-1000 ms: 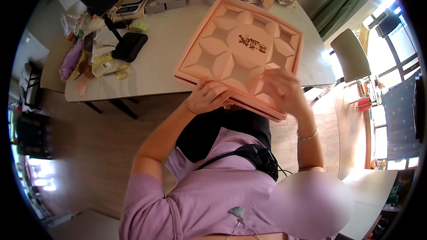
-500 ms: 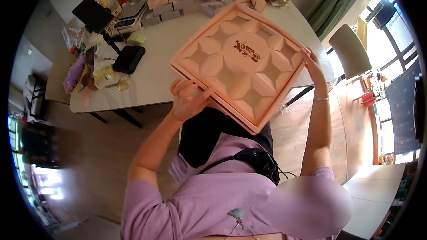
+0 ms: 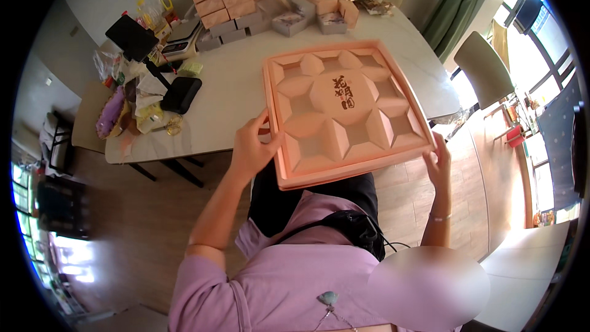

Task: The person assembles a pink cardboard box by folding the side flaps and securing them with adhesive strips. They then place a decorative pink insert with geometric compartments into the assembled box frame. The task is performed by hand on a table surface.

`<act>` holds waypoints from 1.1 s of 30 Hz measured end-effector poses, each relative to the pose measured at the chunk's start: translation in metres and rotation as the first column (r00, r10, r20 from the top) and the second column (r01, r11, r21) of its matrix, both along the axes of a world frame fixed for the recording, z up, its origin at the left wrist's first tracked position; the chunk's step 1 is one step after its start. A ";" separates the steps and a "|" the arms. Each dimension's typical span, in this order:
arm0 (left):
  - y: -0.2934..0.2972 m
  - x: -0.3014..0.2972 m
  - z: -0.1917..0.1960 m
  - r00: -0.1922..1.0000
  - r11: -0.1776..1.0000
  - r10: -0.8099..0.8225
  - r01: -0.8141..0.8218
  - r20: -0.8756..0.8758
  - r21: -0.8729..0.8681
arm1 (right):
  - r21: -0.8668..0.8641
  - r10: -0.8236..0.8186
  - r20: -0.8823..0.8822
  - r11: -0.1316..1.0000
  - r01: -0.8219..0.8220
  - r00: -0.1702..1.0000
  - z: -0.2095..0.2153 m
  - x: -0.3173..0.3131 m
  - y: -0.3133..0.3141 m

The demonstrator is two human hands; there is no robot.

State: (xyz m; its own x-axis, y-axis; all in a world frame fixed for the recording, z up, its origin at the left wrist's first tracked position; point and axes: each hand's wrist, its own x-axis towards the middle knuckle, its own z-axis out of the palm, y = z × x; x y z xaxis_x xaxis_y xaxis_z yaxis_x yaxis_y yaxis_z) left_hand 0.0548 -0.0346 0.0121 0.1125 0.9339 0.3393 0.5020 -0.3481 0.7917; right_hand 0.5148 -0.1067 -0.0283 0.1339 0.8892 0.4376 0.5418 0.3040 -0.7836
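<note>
A square, salmon-pink moulded tray (image 3: pixel 344 117) with smooth faceted petal-shaped compartments around an octagonal centre is being held level over the near edge of the white table (image 3: pixel 233 95). The left hand (image 3: pixel 252 147) is gripping its left rim, fingers curled over the edge, elbow bent. The right hand (image 3: pixel 439 163) is clasping the near right corner, fingers upright, wrist straight above a thin bracelet (image 3: pixel 437 216).

Hands: I am using two, left hand (image 3: pixel 251 150) and right hand (image 3: pixel 440 166)
Pink tray (image 3: pixel 341 114): I am holding one
Chairs: I am seeing one, green chair (image 3: pixel 482 67), upper right
</note>
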 end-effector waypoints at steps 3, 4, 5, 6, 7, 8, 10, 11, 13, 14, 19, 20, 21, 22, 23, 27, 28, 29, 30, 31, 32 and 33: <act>0.047 -0.014 0.000 0.991 0.990 -0.133 0.134 0.023 -0.047 | 0.018 0.048 0.263 0.998 -0.054 0.963 0.030 -0.023 -0.034; 0.066 -0.020 0.001 0.974 0.968 -0.214 0.222 0.076 -0.118 | 0.043 0.079 0.253 0.995 -0.093 0.964 0.035 -0.034 -0.040; 0.090 -0.027 -0.004 0.949 0.934 -0.287 0.308 0.133 -0.181 | 0.059 0.132 0.225 0.987 -0.149 0.965 0.034 -0.041 -0.043; 0.112 -0.035 -0.006 0.917 0.889 -0.347 0.389 0.197 -0.241 | 0.073 0.208 0.367 0.965 -0.251 0.907 0.043 -0.049 -0.043; 0.133 -0.037 -0.003 0.920 0.881 -0.358 0.390 0.161 -0.270 | 0.066 0.225 0.362 0.962 -0.265 0.905 0.043 -0.057 -0.044; 0.154 -0.039 0.002 0.922 0.872 -0.366 0.387 0.125 -0.299 | 0.058 0.244 0.355 0.958 -0.282 0.902 0.041 -0.068 -0.045; 0.179 -0.047 0.013 0.954 0.931 -0.292 0.267 -0.069 -0.248 | 0.008 0.285 0.327 0.952 -0.304 0.901 0.040 -0.092 -0.044; 0.186 -0.051 0.016 0.958 0.976 -0.189 0.158 -0.216 -0.152 | 0.015 0.340 0.348 0.930 -0.367 0.874 0.042 -0.105 -0.041; 0.184 -0.057 0.029 0.890 1.000 -0.013 0.009 -0.456 -0.011 | -0.075 0.459 0.350 0.883 -0.464 0.817 0.045 -0.127 -0.038; 0.173 -0.054 0.039 0.884 0.997 0.074 -0.068 -0.461 0.029 | -0.081 0.463 0.396 0.878 -0.472 0.793 0.041 -0.136 -0.036; 0.115 -0.072 0.021 0.887 0.931 0.298 -0.188 -0.353 0.313 | -0.056 0.544 0.364 0.823 -0.566 0.756 0.033 -0.186 -0.018; 0.099 -0.065 0.029 0.916 0.896 0.212 -0.043 -0.340 0.442 | -0.067 0.562 0.360 0.812 -0.580 0.745 0.034 -0.194 -0.011; 0.081 -0.050 0.043 0.934 0.817 0.117 0.102 -0.337 0.567 | -0.078 0.574 0.375 0.802 -0.593 0.728 0.035 -0.202 -0.003; 0.054 -0.035 0.047 0.945 0.832 0.037 0.152 -0.326 0.534 | -0.087 0.590 0.388 0.788 -0.610 0.708 0.038 -0.210 0.004; 0.024 -0.020 0.049 0.949 0.848 -0.040 0.198 -0.312 0.492 | -0.103 0.615 0.394 0.768 -0.632 0.683 0.039 -0.217 0.007; -0.020 -0.001 0.050 0.874 0.848 -0.098 0.323 -0.475 0.420 | 0.094 0.549 0.544 0.711 -0.697 0.634 0.045 -0.234 0.022; -0.020 -0.006 0.040 0.868 0.847 -0.086 0.321 -0.488 0.423 | 0.136 0.530 0.520 0.723 -0.678 0.669 0.054 -0.233 0.023; -0.020 -0.007 0.035 0.880 0.854 -0.067 0.295 -0.471 0.429 | 0.128 0.508 0.524 0.747 -0.653 0.684 0.056 -0.225 0.023; -0.021 -0.009 0.031 0.881 0.847 -0.027 0.271 -0.471 0.457 | 0.121 0.489 0.527 0.767 -0.631 0.695 0.056 -0.213 0.026; -0.020 -0.008 0.027 0.885 0.838 0.004 0.251 -0.465 0.485 | 0.181 0.388 0.547 0.810 -0.557 0.742 0.054 -0.198 0.030; -0.021 -0.007 0.022 0.889 0.829 0.038 0.227 -0.457 0.511 | 0.240 0.286 0.561 0.842 -0.483 0.777 0.052 -0.182 0.036; -0.020 -0.004 0.017 0.897 0.820 0.057 0.208 -0.438 0.533 | 0.332 0.136 0.550 0.870 -0.365 0.824 0.058 -0.168 0.045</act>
State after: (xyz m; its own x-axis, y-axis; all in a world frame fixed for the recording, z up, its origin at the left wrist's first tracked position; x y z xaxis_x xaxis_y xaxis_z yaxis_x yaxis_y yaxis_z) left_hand 0.0504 -0.0547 0.0295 0.4274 0.5794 0.6940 0.6864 -0.7076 0.1679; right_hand 0.3466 -0.0617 0.0292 -0.4038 0.5843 0.7039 0.6750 0.7097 -0.2018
